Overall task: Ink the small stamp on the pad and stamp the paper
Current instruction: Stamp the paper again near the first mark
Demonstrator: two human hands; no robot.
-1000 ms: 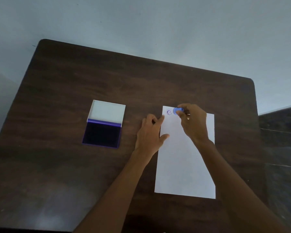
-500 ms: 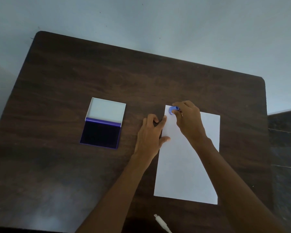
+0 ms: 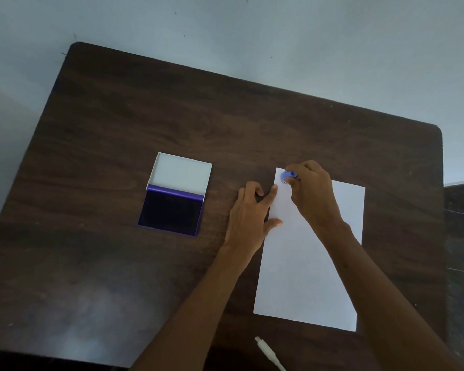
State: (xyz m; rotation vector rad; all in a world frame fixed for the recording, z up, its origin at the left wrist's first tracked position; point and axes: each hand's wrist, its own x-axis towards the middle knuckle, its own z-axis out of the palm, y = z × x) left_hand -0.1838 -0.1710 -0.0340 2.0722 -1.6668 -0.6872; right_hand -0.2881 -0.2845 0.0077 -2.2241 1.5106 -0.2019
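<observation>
A white sheet of paper (image 3: 306, 263) lies on the dark wooden table (image 3: 118, 129), right of centre. My right hand (image 3: 312, 192) pinches a small blue stamp (image 3: 288, 176) and holds it down on the paper's far left corner. My left hand (image 3: 249, 215) rests flat on the table, with its thumb and forefinger on the paper's left edge. An ink pad (image 3: 172, 214) with a dark purple pad lies open to the left, its white lid (image 3: 181, 174) folded back. The mark under the stamp is hidden.
A white cable end (image 3: 268, 353) pokes in at the near edge of the table. A pale wall stands behind the table, and dark flooring shows at the right.
My right hand has brought the stamp left onto the paper's corner, covering the printed mark seen one second ago. My head has tilted, so the cable end has come into view.
</observation>
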